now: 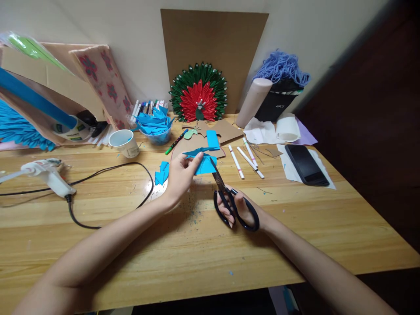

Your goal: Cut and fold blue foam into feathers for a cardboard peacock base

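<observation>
My left hand point(183, 173) pinches a folded piece of blue paper point(206, 165) between thumb and fingers, above the middle of the table. My right hand point(241, 208) has its fingers through the black handles of a pair of scissors point(220, 180). The blades point up and left, and their tips meet the right edge of the blue paper; whether they are parted is hard to make out. Another blue piece point(213, 140) lies just behind, on brown cardboard point(188, 146). Small cut blue pieces point(162, 173) rest left of my left hand.
A glue gun point(49, 175) with a looping black cable lies left. Behind stand a paper cup point(124, 143), a tub of blue pieces point(155, 127) and a red-and-green fan-shaped craft point(199, 94). White markers point(236, 162) and a phone point(306, 165) lie right.
</observation>
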Tool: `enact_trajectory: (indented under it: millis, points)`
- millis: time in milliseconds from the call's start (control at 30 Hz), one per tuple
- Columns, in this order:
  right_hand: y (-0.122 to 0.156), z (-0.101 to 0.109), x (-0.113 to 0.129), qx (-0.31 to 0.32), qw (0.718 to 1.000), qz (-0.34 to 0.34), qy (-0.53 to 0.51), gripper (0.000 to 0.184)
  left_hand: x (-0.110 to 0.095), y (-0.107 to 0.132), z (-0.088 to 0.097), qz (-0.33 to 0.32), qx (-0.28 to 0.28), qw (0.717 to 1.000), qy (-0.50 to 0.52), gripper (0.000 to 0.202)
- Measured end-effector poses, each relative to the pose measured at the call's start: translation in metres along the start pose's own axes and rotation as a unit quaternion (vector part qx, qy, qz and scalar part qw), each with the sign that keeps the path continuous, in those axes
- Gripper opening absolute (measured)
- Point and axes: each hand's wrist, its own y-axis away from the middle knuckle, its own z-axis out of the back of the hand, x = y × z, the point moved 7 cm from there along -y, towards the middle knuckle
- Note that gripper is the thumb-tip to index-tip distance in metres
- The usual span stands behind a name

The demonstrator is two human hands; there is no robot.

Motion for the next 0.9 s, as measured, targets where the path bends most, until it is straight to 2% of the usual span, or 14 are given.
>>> enact_trajectory:
  millis: [267, 400, 667, 900]
  points:
    - [-0.003, 0.004, 0.001, -0.03, 0.999, -0.021, 0.007, 0.069, 0.001, 0.0, -0.003, 0.005, 0.012, 1.0, 0.012, 0.032]
    - [-0.003, 0.004, 0.005, -0.032, 0.999, -0.003, 0.026, 0.065, 0.002, -0.002, -0.002, 0.001, 0.014, 1.0, 0.015, 0.035]
    - [0.001, 0.0, -0.002, 0.0, 1.0, -0.007, -0.007, 0.074, 0.0, 0.005, -0.004, 0.002, 0.016, 0.999, -0.028, 0.04]
    - [-0.002, -0.002, -0.002, -0.02, 0.999, -0.015, -0.028, 0.071, 0.001, 0.009, -0.009, 0.007, 0.033, 0.999, -0.029, 0.04]
